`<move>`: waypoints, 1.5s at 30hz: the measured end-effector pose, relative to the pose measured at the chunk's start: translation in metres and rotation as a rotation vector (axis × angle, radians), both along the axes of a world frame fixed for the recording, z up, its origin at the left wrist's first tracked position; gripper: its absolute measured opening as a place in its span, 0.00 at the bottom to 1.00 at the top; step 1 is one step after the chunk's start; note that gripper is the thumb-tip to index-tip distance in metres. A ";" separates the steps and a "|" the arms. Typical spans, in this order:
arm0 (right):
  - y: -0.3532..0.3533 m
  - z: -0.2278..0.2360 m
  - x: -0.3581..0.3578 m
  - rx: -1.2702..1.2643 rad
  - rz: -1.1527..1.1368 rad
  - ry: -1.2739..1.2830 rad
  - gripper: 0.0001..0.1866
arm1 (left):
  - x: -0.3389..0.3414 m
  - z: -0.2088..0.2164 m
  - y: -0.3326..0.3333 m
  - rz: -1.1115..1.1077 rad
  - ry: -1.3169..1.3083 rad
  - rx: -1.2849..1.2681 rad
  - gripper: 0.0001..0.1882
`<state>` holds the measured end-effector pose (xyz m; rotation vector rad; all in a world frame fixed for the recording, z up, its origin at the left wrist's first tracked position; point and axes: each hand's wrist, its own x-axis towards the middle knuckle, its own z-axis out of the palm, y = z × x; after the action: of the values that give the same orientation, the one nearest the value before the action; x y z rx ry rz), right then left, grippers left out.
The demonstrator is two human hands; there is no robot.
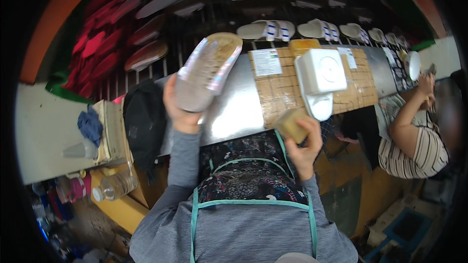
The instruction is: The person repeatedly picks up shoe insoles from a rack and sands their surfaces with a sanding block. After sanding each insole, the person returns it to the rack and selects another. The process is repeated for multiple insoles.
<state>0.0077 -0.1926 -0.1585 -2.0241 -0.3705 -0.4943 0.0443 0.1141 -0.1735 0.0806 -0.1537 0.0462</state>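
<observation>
My left hand (181, 112) is closed round one end of a sandal (204, 70) and holds it up over the metal worktop (239, 102). Its footbed is tan and greyish, with shiny iridescent silver material along both sides. In my right hand (306, 150) is a yellowish block (290, 122), gripped between thumb and fingers near the table's front edge; whether it is sponge or something firmer I cannot tell. The block and the sandal are apart. Just beyond my right hand a white plastic device (321, 73) stands on a brown taped board (278, 90).
An orange-yellow block (304, 47) lies behind the white device. White sandals with blue stripes (267, 30) line the rack beyond, and red footwear pieces (100, 44) fill its left. A black bag (144, 117) hangs at the left. At the right, another person's arm (409, 112) reaches over the worktop.
</observation>
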 end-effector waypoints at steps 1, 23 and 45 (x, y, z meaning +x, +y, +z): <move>-0.017 -0.002 0.002 0.016 -0.136 -0.001 0.23 | -0.007 -0.002 0.004 -0.033 -0.163 -0.072 0.29; 0.019 0.042 0.023 0.315 0.521 0.046 0.29 | 0.035 0.021 -0.082 -0.114 0.366 0.548 0.33; 0.046 0.043 0.054 0.241 0.569 -0.055 0.24 | -0.012 0.038 -0.095 0.030 0.377 0.744 0.19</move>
<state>0.0615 -0.1466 -0.1160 -1.5808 -0.8457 -0.2240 0.0319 0.0193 -0.1355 0.8291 0.2149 0.0012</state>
